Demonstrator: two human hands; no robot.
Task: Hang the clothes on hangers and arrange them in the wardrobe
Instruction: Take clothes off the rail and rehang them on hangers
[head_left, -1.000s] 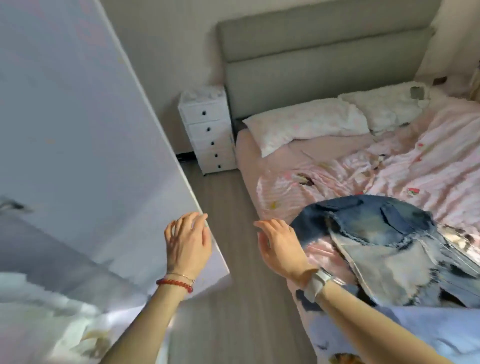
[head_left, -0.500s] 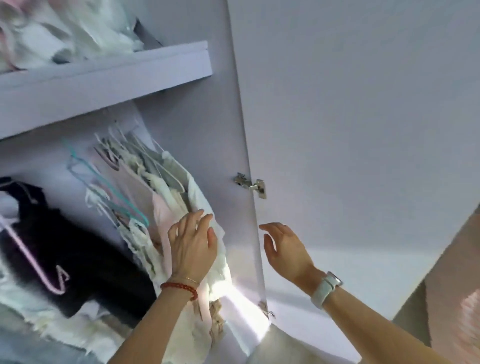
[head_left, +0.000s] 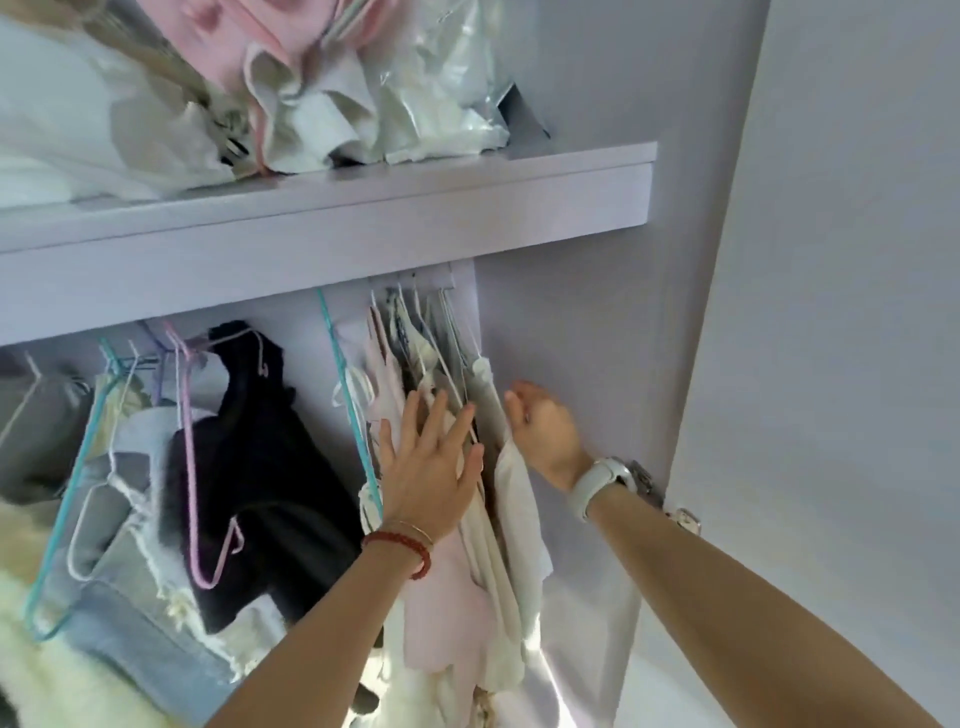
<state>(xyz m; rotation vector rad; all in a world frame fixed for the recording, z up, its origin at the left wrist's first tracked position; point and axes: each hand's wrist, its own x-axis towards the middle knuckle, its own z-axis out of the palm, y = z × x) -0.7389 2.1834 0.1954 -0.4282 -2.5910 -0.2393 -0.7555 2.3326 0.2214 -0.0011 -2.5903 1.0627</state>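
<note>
Pale lilac wardrobe shelf (head_left: 332, 218) spans the top — crumpled white and pink fabric pile (head_left: 270, 88) sits on it. Under the shelf hangs a bunch of white and pale pink garments on wire hangers (head_left: 467, 561). Left hand (head_left: 428, 467) presses them, fingers straight and spread. Right hand (head_left: 543, 428) curls round the rightmost white garment — just beside.

Pale shelf (head_left: 363, 208) bears heaped pink-and-white clothes (head_left: 291, 78).
</note>
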